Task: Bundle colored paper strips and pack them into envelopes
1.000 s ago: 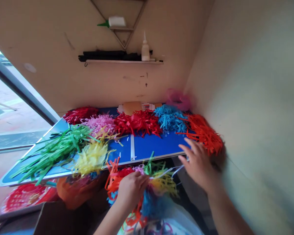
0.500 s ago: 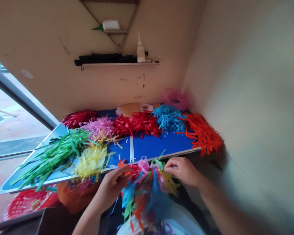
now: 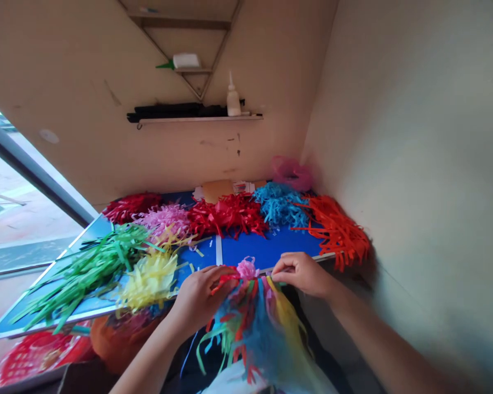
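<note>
Left hand (image 3: 201, 298) curling closed around top of paper-strip bunch (image 3: 257, 323), pressing strips together. Right hand (image 3: 302, 274) pinching strips at bunch top, just beside pink tuft (image 3: 246, 268). Bunch hanging between hands, just off edge of blue table (image 3: 267, 249). Green strips (image 3: 90, 265), yellow strips (image 3: 148, 282), red strips (image 3: 225, 216), blue strips (image 3: 279, 206), orange strips (image 3: 337, 232) lying along table, yellow nearest left hand.

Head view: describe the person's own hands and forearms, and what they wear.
The left hand and right hand are bare, with no gloves, rings or watch in view. The left forearm and right forearm are bare too, with no sleeve in view; the right forearm is blurred.
</note>
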`<state>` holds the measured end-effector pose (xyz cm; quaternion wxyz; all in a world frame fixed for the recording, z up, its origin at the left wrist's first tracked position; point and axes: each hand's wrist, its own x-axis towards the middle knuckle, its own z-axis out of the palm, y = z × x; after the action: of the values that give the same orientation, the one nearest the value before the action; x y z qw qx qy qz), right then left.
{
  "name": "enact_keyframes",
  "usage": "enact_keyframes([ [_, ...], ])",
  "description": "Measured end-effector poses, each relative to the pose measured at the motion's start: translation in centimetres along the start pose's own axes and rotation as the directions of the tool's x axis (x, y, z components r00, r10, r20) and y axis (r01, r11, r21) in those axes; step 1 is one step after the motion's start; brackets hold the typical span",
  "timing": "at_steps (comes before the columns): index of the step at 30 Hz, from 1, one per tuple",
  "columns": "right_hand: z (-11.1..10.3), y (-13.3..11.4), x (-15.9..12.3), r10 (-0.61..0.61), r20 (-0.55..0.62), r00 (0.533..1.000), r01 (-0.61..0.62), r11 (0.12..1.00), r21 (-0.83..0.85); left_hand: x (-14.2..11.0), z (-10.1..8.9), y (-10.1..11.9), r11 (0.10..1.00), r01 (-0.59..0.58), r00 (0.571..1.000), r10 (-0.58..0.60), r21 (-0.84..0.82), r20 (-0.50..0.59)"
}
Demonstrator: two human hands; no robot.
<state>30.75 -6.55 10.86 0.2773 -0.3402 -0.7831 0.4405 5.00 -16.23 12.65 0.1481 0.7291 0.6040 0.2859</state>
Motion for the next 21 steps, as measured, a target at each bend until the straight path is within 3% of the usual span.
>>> enact_keyframes([
  [12,-0.2,-0.3,-0.5,-0.122,-0.074,0.990,0.114,0.987,-0.115,0.2,1.2,0.1,0.980,-0.043,0.998,0.051,0.193,-0.040],
  [16,-0.2,-0.6,-0.6,-0.153,-0.065,0.986,0.145,0.983,-0.117,0.3,1.4,0.6,0.978,-0.057,0.998,0.055,0.200,0.016],
  [21,0.0,-0.7,-0.8,-0.179,-0.068,0.982,0.171,0.979,-0.108,0.4,1.7,0.9,0.995,0.013,0.991,-0.025,0.094,0.130],
])
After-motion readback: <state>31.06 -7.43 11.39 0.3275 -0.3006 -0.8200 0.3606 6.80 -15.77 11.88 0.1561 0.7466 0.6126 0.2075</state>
